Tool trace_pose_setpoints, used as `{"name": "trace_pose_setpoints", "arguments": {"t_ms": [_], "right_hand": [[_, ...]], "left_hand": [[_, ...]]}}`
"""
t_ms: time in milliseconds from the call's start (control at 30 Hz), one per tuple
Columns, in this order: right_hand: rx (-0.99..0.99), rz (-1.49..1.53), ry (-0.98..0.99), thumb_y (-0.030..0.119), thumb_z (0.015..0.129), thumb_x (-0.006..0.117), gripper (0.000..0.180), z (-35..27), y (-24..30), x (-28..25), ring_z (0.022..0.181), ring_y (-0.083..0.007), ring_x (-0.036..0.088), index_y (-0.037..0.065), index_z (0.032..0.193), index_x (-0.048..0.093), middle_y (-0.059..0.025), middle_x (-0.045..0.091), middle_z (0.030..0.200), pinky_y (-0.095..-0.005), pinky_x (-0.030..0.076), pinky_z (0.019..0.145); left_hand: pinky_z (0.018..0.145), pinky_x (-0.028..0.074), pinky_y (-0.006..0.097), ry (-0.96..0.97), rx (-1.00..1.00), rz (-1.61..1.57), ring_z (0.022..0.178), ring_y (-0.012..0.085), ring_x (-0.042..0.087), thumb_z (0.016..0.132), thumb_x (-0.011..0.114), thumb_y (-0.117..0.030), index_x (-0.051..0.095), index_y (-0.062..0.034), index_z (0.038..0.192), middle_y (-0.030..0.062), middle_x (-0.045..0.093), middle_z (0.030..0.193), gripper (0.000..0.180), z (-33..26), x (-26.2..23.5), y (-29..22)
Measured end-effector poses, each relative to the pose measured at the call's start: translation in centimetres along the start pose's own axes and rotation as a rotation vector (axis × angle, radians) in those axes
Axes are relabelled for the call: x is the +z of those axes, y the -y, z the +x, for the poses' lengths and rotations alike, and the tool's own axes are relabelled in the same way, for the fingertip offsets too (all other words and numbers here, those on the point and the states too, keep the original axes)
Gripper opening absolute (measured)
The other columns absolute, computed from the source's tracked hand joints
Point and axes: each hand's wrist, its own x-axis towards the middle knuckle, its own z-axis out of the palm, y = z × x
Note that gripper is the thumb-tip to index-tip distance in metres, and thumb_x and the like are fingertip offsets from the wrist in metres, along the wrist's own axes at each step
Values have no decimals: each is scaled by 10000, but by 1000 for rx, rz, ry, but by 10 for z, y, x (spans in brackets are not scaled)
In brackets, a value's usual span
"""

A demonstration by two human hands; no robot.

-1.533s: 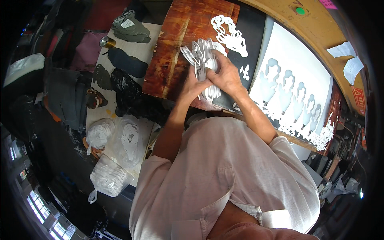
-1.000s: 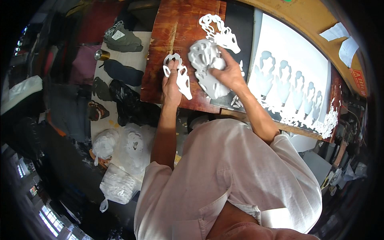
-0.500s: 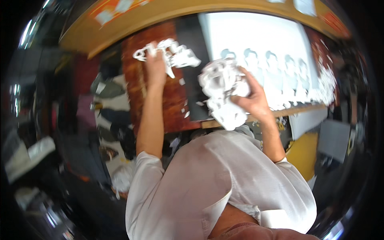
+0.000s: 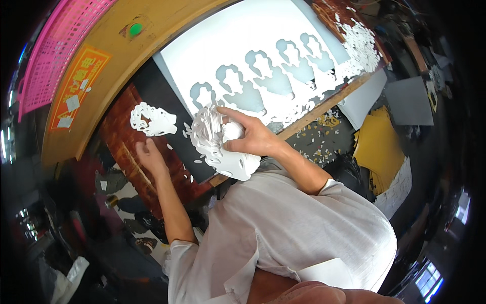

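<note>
My right hand (image 4: 255, 134) grips a thick stack of white die-cut pieces (image 4: 228, 159) with curly openwork edges. Its fingers and thumb press on the stack, which is held above the table's near edge. A flatter white cut-out piece (image 4: 161, 121) lies on the reddish-brown and black surface to the left. Just short of that piece is my left hand (image 4: 152, 156), empty, its fingers a little apart. Beyond my right hand lies a large white sheet (image 4: 228, 40) with a row of several figure-shaped cut-outs.
Small white scraps (image 4: 362, 48) heap at the sheet's right end, and more lie along its near edge. A yellow-brown beam (image 4: 109, 55) crosses behind, with a pink plastic basket (image 4: 55, 50) beyond it. Yellow sheets (image 4: 379, 147) and a grey panel (image 4: 409, 101) lie to the right.
My left hand has let go of the white cut-out piece and drawn back toward me. The piece now rests on the table. My right hand still holds its stack; the view has turned.
</note>
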Motion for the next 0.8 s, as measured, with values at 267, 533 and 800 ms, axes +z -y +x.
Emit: {"name": "trace_pose_setpoints", "arguments": {"t_ms": [267,533,800], "right_hand": [[-218,-6,327,77,807,799,888,63,8,79,1122,-260,674,115,1629,464,-156,644,1344,-338,550,952],[-549,-638,524,190,825,758,932,94,-10,206,1172,-458,679,145,1663,352,-291,612,1397,-505,579,974],[-390,-718,518,250,820,833,1047,84,-48,243,1326,-456,604,95,1687,268,-307,552,1505,-472,522,1089]], "left_hand": [[1173,463,456,134,-724,-903,1408,288,542,1140,407,-562,439,-35,1589,138,516,1581,692,-158,-27,-71],[1197,380,414,-458,-486,-618,1504,273,463,1146,508,-337,441,-51,1598,101,511,1583,538,-197,-81,-20],[1256,335,470,-153,-670,-1088,1538,295,405,1122,494,-530,374,-31,1608,163,403,1670,707,-182,-72,16]]}}
